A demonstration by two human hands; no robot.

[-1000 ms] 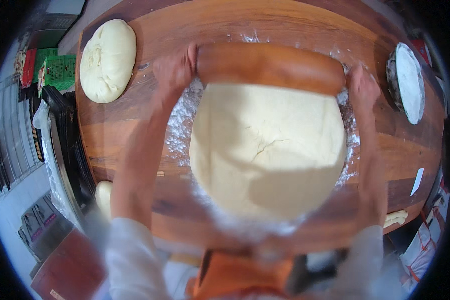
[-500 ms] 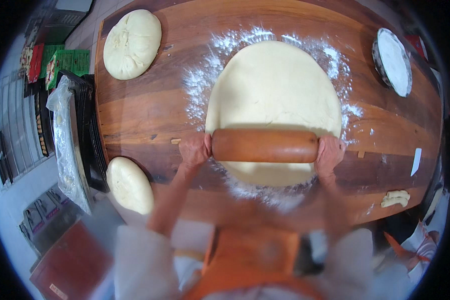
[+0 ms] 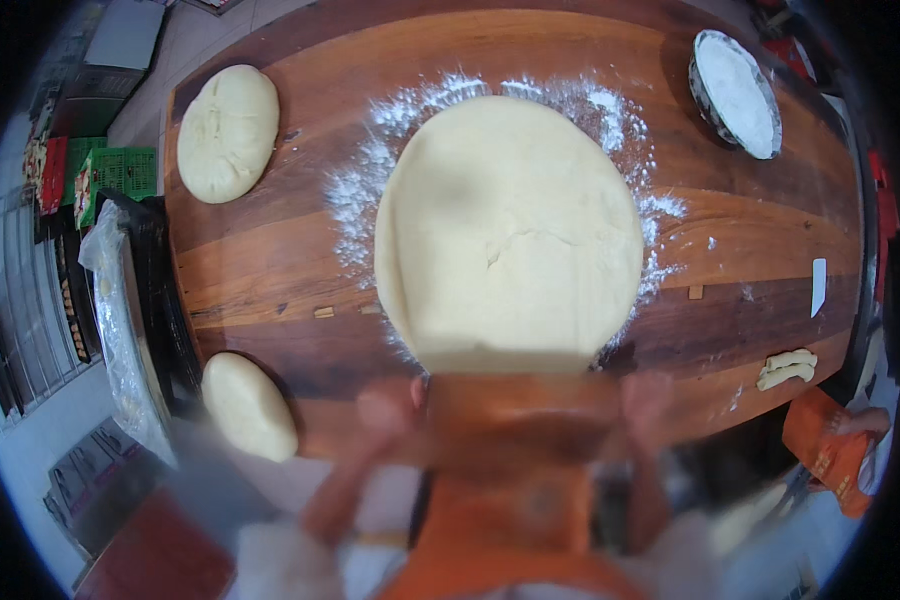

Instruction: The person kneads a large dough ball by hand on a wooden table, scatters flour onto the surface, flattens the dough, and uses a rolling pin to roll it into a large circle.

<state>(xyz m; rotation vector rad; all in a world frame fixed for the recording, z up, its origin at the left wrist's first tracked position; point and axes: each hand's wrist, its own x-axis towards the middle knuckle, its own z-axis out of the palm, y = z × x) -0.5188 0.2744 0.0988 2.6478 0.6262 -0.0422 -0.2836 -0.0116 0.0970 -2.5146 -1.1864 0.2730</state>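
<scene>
A large round sheet of dough lies flat on the wooden table, ringed by scattered white flour. A short crack runs across its surface near the middle. Over its near edge is a thick wooden rolling pin, blurred by motion and lying crosswise. My left hand is closed round the pin's left end, and my right hand grips the right end. Both hands are smeared, but their fingers are wrapped at the handles. The pin covers the near rim of the dough.
Two dough lumps sit at the table's left, one far and one near. A bowl of flour stands far right. Small dough pieces and a white scraper-like strip lie at right. Wrapped trays stand beside the left edge.
Both hands have drawn the rolling pin toward me, from across the dough's near half to its near edge. More of the dough's surface now shows. The whole view has shifted somewhat.
</scene>
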